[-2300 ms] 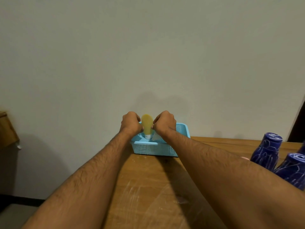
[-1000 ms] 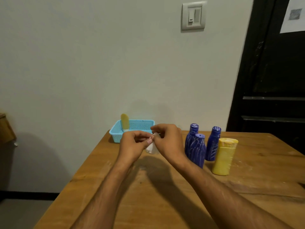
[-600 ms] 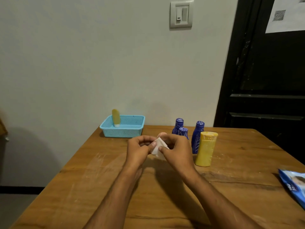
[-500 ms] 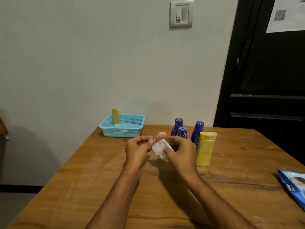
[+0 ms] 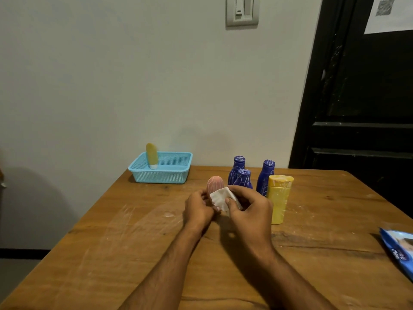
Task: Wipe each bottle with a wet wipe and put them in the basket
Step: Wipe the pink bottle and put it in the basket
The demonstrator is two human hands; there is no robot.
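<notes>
Presently: pink bottle under the wipe, one bottle in the basket

Head view. The left hand (image 5: 197, 208) is closed around the lower part of a pink bottle (image 5: 214, 185), holding it upright above the worktop (image 5: 138, 238). The right hand (image 5: 249, 211) pinches a white wet wipe (image 5: 220, 198) and presses it against the bottle's right side; only the bottle's rounded top shows clear of the wipe and fingers. Just behind and to the right stand three blue bottles (image 5: 242, 178) in a tight group, with a yellow bottle (image 5: 278, 198) on its cap in front of them, beside the right hand. A light blue basket (image 5: 161, 175) sits at the worktop's far left edge by the wall, well apart from the hands, with one yellow-green bottle (image 5: 151, 155) upright inside its left end. A blue wipes pack (image 5: 400, 249) lies at the right edge, partly cut off.
</notes>
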